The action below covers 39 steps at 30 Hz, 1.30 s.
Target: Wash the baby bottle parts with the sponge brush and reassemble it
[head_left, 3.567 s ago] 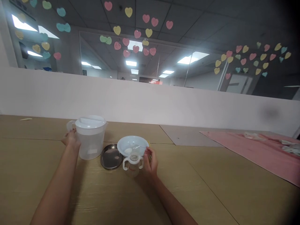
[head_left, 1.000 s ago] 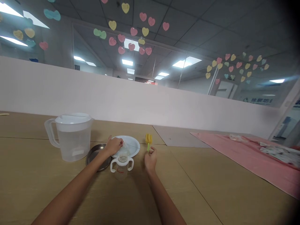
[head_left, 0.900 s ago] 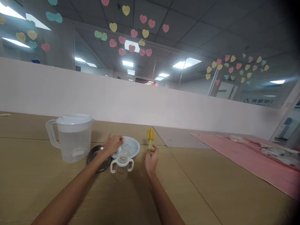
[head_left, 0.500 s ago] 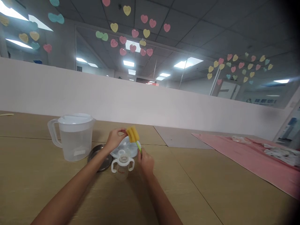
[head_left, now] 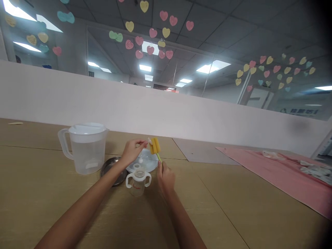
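A sponge bottle brush [head_left: 155,146] with a yellow head and a green handle is held up by my right hand [head_left: 166,176], whose fingers are closed round the handle. Beside the yellow head, my left hand [head_left: 133,151] pinches a small clear piece [head_left: 149,141]; its exact kind is too small to make out. Below the hands stands a clear baby bottle [head_left: 138,188], upright, uncapped, with two white side handles. Behind the bottle lies a pale bowl [head_left: 153,165], partly hidden by it, with a small whitish part near its front edge.
Left of the bottle a round metal dish [head_left: 106,172] lies partly under my left forearm. A lidded clear pitcher [head_left: 88,152] stands further left. To the right a pink cloth [head_left: 272,180] carries crumpled pale items. A low white wall [head_left: 155,114] with glass above bounds the table's back.
The small clear piece now shows at my left fingertips beside the sponge head. The brush has turned slightly and both hands sit a little further right in view; the whole view has shifted too.
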Each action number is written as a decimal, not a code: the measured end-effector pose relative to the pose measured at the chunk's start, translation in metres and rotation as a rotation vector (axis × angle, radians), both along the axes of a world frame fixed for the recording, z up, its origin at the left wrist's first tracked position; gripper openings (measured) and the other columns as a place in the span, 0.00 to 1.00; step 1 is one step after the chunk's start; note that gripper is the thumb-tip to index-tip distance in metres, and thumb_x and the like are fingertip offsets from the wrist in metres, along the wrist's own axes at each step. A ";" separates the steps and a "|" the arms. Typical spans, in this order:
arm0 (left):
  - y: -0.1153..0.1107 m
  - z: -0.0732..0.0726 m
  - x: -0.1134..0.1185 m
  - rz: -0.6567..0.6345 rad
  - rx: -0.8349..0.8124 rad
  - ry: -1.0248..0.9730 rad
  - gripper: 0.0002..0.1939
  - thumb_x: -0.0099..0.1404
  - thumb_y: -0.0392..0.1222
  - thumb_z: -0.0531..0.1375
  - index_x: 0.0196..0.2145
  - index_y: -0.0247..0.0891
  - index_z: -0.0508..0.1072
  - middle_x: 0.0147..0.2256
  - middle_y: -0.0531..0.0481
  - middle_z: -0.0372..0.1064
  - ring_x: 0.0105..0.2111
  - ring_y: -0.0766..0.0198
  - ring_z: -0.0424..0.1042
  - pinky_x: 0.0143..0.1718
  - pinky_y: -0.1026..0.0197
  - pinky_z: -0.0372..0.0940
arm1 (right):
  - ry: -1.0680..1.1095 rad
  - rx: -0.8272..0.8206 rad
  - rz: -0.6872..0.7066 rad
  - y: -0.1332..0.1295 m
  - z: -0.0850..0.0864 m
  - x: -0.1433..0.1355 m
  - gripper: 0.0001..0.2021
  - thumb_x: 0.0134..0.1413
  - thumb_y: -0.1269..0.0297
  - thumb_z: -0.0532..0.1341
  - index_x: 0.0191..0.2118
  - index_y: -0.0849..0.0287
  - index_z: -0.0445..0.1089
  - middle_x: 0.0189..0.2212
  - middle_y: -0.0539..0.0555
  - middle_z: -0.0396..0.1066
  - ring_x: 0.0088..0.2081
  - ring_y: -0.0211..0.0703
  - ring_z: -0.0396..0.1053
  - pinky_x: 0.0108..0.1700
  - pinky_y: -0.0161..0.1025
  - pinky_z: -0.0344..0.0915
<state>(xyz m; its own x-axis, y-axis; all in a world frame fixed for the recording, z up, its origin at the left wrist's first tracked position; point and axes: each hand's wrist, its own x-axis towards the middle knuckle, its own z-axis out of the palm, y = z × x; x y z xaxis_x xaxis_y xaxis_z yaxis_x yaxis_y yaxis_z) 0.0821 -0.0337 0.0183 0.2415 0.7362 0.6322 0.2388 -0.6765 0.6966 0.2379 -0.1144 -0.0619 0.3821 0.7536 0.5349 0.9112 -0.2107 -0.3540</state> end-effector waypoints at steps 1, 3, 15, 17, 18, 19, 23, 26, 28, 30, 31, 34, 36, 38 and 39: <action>0.002 0.000 -0.001 0.017 0.005 -0.008 0.18 0.61 0.52 0.55 0.30 0.36 0.77 0.31 0.49 0.76 0.35 0.59 0.73 0.40 0.61 0.64 | -0.014 0.020 0.010 0.000 -0.001 0.000 0.21 0.66 0.56 0.42 0.31 0.58 0.68 0.23 0.54 0.71 0.23 0.38 0.64 0.25 0.35 0.41; 0.009 -0.002 -0.005 0.090 0.015 -0.024 0.17 0.61 0.52 0.54 0.31 0.36 0.76 0.32 0.49 0.76 0.36 0.60 0.73 0.40 0.61 0.64 | -0.045 0.072 0.033 0.000 -0.004 0.001 0.22 0.66 0.57 0.41 0.30 0.59 0.68 0.22 0.53 0.70 0.22 0.37 0.63 0.24 0.35 0.41; 0.055 -0.020 -0.072 0.432 -0.221 0.803 0.08 0.49 0.32 0.61 0.31 0.33 0.75 0.35 0.39 0.75 0.37 0.53 0.74 0.33 0.62 0.64 | -0.075 0.148 0.071 0.002 -0.007 0.001 0.27 0.65 0.52 0.39 0.30 0.60 0.70 0.19 0.53 0.67 0.20 0.36 0.58 0.24 0.34 0.41; 0.057 -0.028 -0.074 0.433 -0.260 0.863 0.07 0.48 0.31 0.61 0.28 0.32 0.75 0.32 0.38 0.75 0.35 0.52 0.74 0.32 0.61 0.65 | -0.072 0.146 0.058 0.003 -0.007 0.002 0.28 0.65 0.52 0.38 0.30 0.61 0.70 0.19 0.53 0.67 0.20 0.36 0.58 0.24 0.34 0.41; 0.058 -0.030 -0.074 0.427 -0.271 0.886 0.07 0.48 0.31 0.61 0.28 0.32 0.75 0.31 0.37 0.75 0.35 0.51 0.74 0.33 0.60 0.65 | -0.073 0.145 0.054 0.003 -0.008 0.002 0.28 0.65 0.51 0.38 0.30 0.61 0.70 0.19 0.53 0.67 0.20 0.35 0.57 0.24 0.34 0.41; 0.059 -0.032 -0.074 0.421 -0.274 0.905 0.07 0.47 0.32 0.61 0.28 0.32 0.75 0.31 0.36 0.75 0.36 0.50 0.74 0.33 0.59 0.65 | -0.077 0.144 0.053 0.003 -0.008 0.002 0.29 0.65 0.51 0.38 0.30 0.61 0.70 0.19 0.53 0.67 0.20 0.35 0.57 0.24 0.34 0.40; 0.060 -0.029 -0.062 0.375 -0.217 0.913 0.09 0.52 0.35 0.60 0.33 0.32 0.76 0.37 0.33 0.74 0.40 0.47 0.73 0.39 0.53 0.65 | -0.094 0.128 0.058 0.003 -0.009 0.002 0.28 0.65 0.52 0.38 0.30 0.61 0.70 0.19 0.53 0.67 0.20 0.35 0.57 0.24 0.34 0.40; 0.053 -0.030 -0.039 0.220 -0.116 0.857 0.13 0.59 0.39 0.55 0.41 0.36 0.75 0.43 0.38 0.73 0.44 0.53 0.71 0.45 0.56 0.64 | -0.096 0.111 0.061 0.004 -0.009 0.002 0.28 0.65 0.52 0.39 0.30 0.61 0.70 0.19 0.53 0.67 0.20 0.35 0.57 0.25 0.35 0.40; 0.048 -0.037 -0.022 0.076 -0.054 0.813 0.15 0.61 0.42 0.54 0.45 0.40 0.73 0.47 0.45 0.71 0.47 0.60 0.69 0.49 0.62 0.61 | -0.094 0.115 0.066 0.004 -0.009 0.002 0.27 0.65 0.51 0.40 0.30 0.61 0.70 0.19 0.54 0.68 0.20 0.35 0.58 0.25 0.35 0.40; 0.043 -0.047 -0.008 -0.022 -0.027 0.785 0.15 0.62 0.43 0.54 0.46 0.43 0.73 0.49 0.49 0.70 0.50 0.62 0.67 0.50 0.65 0.59 | -0.091 0.124 0.068 0.004 -0.009 0.003 0.28 0.65 0.51 0.39 0.30 0.61 0.70 0.20 0.54 0.68 0.20 0.35 0.58 0.25 0.35 0.41; 0.042 -0.052 -0.004 -0.048 -0.026 0.777 0.15 0.62 0.44 0.54 0.46 0.43 0.73 0.49 0.49 0.70 0.50 0.61 0.67 0.50 0.65 0.60 | -0.090 0.126 0.065 0.004 -0.008 0.003 0.28 0.65 0.51 0.39 0.30 0.61 0.70 0.20 0.54 0.68 0.21 0.35 0.58 0.25 0.34 0.41; 0.041 -0.062 0.000 -0.040 -0.048 0.757 0.15 0.63 0.45 0.53 0.44 0.39 0.73 0.45 0.45 0.72 0.47 0.57 0.69 0.47 0.61 0.62 | -0.086 0.111 0.053 0.004 -0.007 0.003 0.28 0.65 0.50 0.40 0.29 0.61 0.70 0.20 0.54 0.68 0.21 0.35 0.58 0.25 0.34 0.40; 0.043 -0.064 -0.002 0.012 -0.059 0.742 0.17 0.64 0.46 0.52 0.44 0.34 0.72 0.45 0.40 0.71 0.46 0.54 0.69 0.47 0.59 0.62 | -0.086 0.098 0.052 0.004 -0.007 0.002 0.28 0.65 0.50 0.40 0.28 0.61 0.69 0.20 0.54 0.68 0.21 0.35 0.58 0.25 0.34 0.40; 0.045 -0.066 -0.002 0.061 -0.067 0.734 0.18 0.64 0.47 0.53 0.46 0.32 0.69 0.46 0.37 0.69 0.47 0.52 0.69 0.47 0.57 0.62 | -0.086 0.086 0.055 0.004 -0.007 0.001 0.27 0.65 0.51 0.41 0.28 0.61 0.69 0.21 0.54 0.68 0.21 0.35 0.58 0.25 0.34 0.40; 0.046 -0.068 -0.001 0.075 -0.072 0.737 0.19 0.62 0.47 0.54 0.48 0.33 0.67 0.47 0.37 0.68 0.47 0.51 0.68 0.47 0.57 0.62 | -0.086 0.080 0.055 0.004 -0.007 0.001 0.27 0.65 0.51 0.41 0.28 0.61 0.69 0.21 0.54 0.68 0.21 0.34 0.58 0.25 0.34 0.40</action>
